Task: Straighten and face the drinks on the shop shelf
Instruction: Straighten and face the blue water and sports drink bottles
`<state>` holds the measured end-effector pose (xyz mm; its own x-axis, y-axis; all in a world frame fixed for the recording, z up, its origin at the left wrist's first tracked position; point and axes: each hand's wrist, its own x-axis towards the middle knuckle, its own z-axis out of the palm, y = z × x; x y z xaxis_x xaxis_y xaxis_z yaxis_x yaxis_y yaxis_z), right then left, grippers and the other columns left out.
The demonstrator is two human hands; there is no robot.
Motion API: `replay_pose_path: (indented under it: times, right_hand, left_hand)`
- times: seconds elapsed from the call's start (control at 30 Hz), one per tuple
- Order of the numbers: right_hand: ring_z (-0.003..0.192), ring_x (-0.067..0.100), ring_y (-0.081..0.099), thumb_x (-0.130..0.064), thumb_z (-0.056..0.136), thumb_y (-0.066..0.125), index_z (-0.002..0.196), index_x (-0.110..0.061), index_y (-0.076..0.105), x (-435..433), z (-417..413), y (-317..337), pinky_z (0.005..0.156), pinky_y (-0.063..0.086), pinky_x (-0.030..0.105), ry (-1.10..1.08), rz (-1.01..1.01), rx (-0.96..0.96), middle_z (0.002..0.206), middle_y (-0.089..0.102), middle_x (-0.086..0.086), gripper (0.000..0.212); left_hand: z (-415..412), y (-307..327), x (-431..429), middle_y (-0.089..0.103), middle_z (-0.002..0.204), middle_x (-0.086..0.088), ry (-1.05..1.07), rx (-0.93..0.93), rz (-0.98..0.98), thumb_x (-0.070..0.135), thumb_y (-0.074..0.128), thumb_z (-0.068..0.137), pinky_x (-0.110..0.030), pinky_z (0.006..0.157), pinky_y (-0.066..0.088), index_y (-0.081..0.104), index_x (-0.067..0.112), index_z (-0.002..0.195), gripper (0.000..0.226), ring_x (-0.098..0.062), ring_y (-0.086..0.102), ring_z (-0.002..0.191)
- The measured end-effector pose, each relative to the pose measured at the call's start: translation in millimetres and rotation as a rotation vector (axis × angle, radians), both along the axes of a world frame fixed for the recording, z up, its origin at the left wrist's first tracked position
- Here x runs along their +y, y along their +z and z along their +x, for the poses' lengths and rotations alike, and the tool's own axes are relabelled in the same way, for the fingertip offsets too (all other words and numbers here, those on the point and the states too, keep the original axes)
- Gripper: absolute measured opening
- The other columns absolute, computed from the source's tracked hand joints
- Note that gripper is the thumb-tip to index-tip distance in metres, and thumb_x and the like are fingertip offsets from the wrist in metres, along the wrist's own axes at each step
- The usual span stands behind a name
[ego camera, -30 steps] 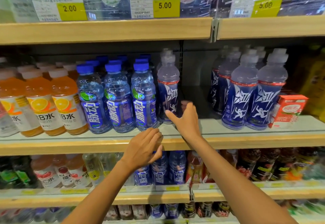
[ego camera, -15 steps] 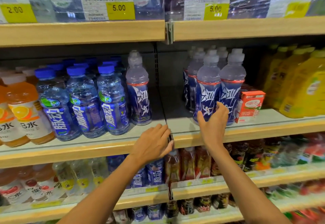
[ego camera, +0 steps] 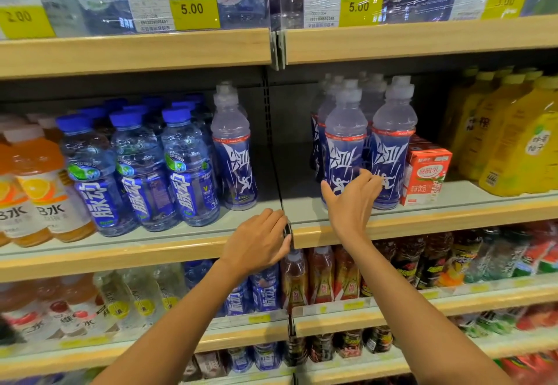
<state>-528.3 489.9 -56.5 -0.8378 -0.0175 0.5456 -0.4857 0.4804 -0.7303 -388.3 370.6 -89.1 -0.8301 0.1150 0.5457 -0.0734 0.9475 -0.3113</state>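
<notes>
Shop shelf, mid level, right section. Right hand grasps the low part of a front-row sports bottle, thumb on its left, fingers across the front. Bottle: upright, clear w/ pale cap, dark blue label w/ white lettering & running figure, red band on top, label facing out. A matching bottle stands just beside it, then a red carton. Left hand is relaxed, fingers loosely curled at the shelf's front edge, holding nothing.

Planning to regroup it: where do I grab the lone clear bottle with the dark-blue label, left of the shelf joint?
Take the lone clear blue-labelled bottle round its labelled middle from the front-right: it stands upright, open shelf lies there, while blue-capped clear bottles crowd its left.
</notes>
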Motion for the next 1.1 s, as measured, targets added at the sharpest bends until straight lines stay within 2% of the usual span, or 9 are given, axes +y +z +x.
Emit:
replay_pose_path:
  times: [0.1,0.23,0.37,0.47,0.57,0.67,0.8,0.87,1.1]
  right_hand:
    - [0.117,0.029,0.044,-0.034,0.079,0.075,0.122,0.000,0.040,-4.9,-3.2,-1.7,0.097,0.044,0.037,0.030,-0.038,-0.016,0.124,0.047,0.017,0.066]
    - [0.108,0.026,0.058,-0.027,0.077,0.077,0.120,-0.005,0.034,-8.8,-7.3,-5.8,0.081,0.048,0.026,0.173,-0.206,-0.085,0.121,0.054,0.015,0.065]
    - [0.110,0.021,0.056,-0.025,0.076,0.078,0.121,-0.008,0.039,-4.5,-16.9,-4.0,0.085,0.046,0.026,0.289,-0.241,-0.095,0.120,0.056,0.010,0.062]
    - [0.103,0.015,0.055,-0.027,0.076,0.078,0.117,-0.012,0.041,4.1,-15.4,-4.1,0.083,0.045,0.025,0.337,-0.231,-0.066,0.114,0.056,0.005,0.057]
    - [0.090,0.008,0.055,-0.027,0.074,0.078,0.107,-0.020,0.037,14.0,-1.5,-1.6,0.078,0.045,0.020,0.403,-0.230,-0.034,0.103,0.054,-0.005,0.053]
    - [0.079,0.000,0.057,-0.028,0.073,0.078,0.105,-0.023,0.037,23.2,21.2,7.5,0.069,0.041,0.013,0.523,-0.190,-0.051,0.093,0.055,-0.015,0.052]
    - [0.084,0.011,0.063,-0.028,0.072,0.079,0.106,-0.023,0.039,28.4,58.4,13.6,0.072,0.050,0.027,0.647,-0.113,-0.101,0.097,0.061,-0.006,0.052]
    - [0.084,0.014,0.063,-0.028,0.071,0.080,0.106,-0.023,0.039,28.7,75.7,14.4,0.071,0.051,0.030,0.682,-0.091,-0.130,0.097,0.062,-0.003,0.054]
    - [0.091,0.017,0.061,-0.027,0.068,0.079,0.109,-0.022,0.039,26.3,112.2,12.5,0.079,0.054,0.043,0.740,-0.088,-0.148,0.102,0.059,0.000,0.057]
  left_hand:
    - [-0.9,-0.2,0.2,0.067,0.097,-0.010,-0.003,0.012,-0.002,0.034,0.041,0.092,-0.031,0.063,0.054,0.065,0.004,0.100,0.040,-0.023,0.062,0.081]
    - [0.5,0.3,0.7,0.067,0.097,-0.010,-0.002,0.016,-0.004,0.034,0.041,0.092,-0.032,0.064,0.054,0.065,0.003,0.101,0.040,-0.023,0.062,0.081]
    - [3.1,7.5,5.0,0.065,0.101,-0.009,0.016,-0.062,0.088,0.036,0.034,0.094,-0.033,0.070,0.053,0.063,0.005,0.104,0.044,-0.022,0.060,0.087]
    - [4.6,12.8,8.3,0.061,0.102,-0.004,0.055,-0.028,0.353,0.037,0.035,0.098,-0.032,0.072,0.047,0.059,0.009,0.105,0.037,-0.020,0.058,0.090]
    - [4.1,30.6,18.6,0.063,0.103,0.001,0.061,0.177,0.684,0.031,0.046,0.100,-0.029,0.074,0.044,0.060,0.014,0.106,0.023,-0.013,0.058,0.092]
    - [-2.0,75.2,37.8,0.064,0.107,0.004,-0.090,0.334,1.189,0.032,0.047,0.100,-0.026,0.086,0.045,0.059,0.023,0.107,0.016,-0.008,0.060,0.099]
    - [-6.6,129.1,54.7,0.064,0.120,0.001,-0.306,0.358,1.595,0.050,0.047,0.095,-0.034,0.098,0.046,0.058,0.023,0.115,0.036,-0.008,0.062,0.109]
    - [-4.0,136.8,60.7,0.064,0.121,-0.002,-0.300,0.392,1.630,0.054,0.057,0.088,-0.031,0.092,0.049,0.055,0.016,0.124,0.052,-0.014,0.063,0.110]
    - [7.8,130.3,65.6,0.068,0.102,0.000,-0.102,0.648,1.520,0.027,0.086,0.069,-0.018,0.069,0.050,0.058,0.012,0.115,0.056,-0.012,0.067,0.089]
